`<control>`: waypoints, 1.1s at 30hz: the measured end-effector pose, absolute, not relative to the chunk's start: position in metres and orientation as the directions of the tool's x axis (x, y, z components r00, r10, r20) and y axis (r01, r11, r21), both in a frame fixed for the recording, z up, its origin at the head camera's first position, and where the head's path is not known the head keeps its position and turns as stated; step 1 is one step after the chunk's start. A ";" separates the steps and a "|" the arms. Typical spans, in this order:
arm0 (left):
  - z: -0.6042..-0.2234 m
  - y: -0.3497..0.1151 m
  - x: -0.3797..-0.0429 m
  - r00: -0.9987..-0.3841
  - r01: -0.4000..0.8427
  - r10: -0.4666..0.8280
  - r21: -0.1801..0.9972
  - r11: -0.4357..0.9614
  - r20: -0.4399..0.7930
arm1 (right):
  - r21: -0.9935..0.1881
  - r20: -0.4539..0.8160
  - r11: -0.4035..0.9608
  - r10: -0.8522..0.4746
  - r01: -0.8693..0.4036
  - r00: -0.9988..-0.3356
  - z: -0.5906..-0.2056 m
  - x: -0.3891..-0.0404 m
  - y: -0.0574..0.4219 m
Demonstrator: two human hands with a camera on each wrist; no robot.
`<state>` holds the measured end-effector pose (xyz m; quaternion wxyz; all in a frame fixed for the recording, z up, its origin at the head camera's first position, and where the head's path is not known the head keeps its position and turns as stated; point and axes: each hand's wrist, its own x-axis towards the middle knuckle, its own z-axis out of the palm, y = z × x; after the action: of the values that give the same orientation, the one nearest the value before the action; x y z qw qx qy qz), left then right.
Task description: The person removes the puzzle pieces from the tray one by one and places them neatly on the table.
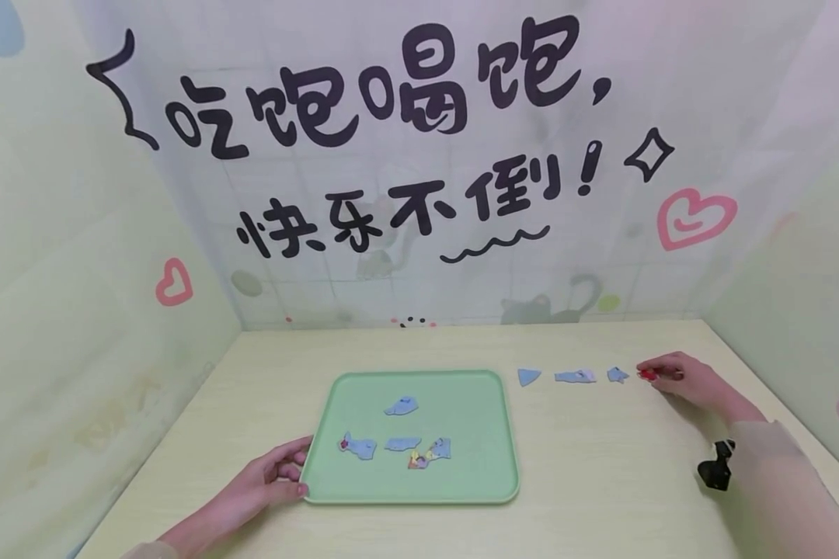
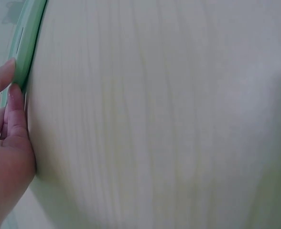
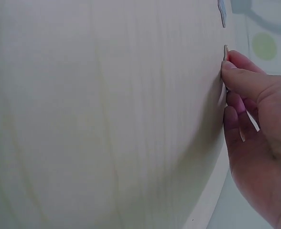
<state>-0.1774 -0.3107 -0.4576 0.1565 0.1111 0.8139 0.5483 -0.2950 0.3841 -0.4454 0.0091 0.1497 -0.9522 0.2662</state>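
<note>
At the right end of a row of flat pieces, my right hand (image 1: 688,380) pinches a small red jigsaw piece (image 1: 648,374) between thumb and fingers, low over the table. Its thin edge (image 3: 225,50) shows in the right wrist view; the rest is hidden behind the fingers. Beside it lies a small blue piece (image 1: 617,375). My left hand (image 1: 269,477) holds the green tray (image 1: 478,427) by its left rim, thumb on top. In the left wrist view, the thumb and a finger meet at the tray's edge (image 2: 30,43).
On the tray lie several irregular pieces, among them a blue one (image 1: 403,405) and a blue-yellow one (image 1: 439,450). A blue triangular piece (image 1: 529,376) and a long piece (image 1: 576,376) lie right of it. A printed wall sheet (image 1: 426,279) backs the table (image 1: 587,481).
</note>
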 end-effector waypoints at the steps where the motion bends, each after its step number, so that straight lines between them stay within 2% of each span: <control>1: -0.458 -0.311 -0.177 -0.926 0.009 0.353 0.927 0.374 -0.134 | -0.503 0.098 0.812 -0.284 -0.294 -0.954 -0.446 -0.296 0.384; 8: -0.457 -0.313 -0.174 -0.928 0.002 0.346 0.925 0.379 -0.139 | -0.533 0.135 0.763 -0.352 -0.367 -0.926 -0.450 -0.305 0.383; 17: -0.458 -0.311 -0.175 -0.929 0.001 0.344 0.926 0.379 -0.140 | -0.499 0.071 0.809 -0.319 -0.311 -0.945 -0.440 -0.306 0.370; 22: -0.459 -0.311 -0.177 -0.927 0.021 0.356 0.930 0.367 -0.120 | -0.481 0.115 0.813 -0.312 -0.328 -0.943 -0.425 -0.310 0.340; 33: -0.460 -0.311 -0.179 -0.929 0.033 0.356 0.931 0.364 -0.106 | -0.563 0.184 0.709 -0.394 -0.425 -0.901 -0.404 -0.315 0.246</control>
<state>-0.1790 -0.3109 -0.4595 0.1463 0.1197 0.8129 0.5509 -0.3149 0.2455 -0.4041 0.0251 0.2215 -0.9240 0.3106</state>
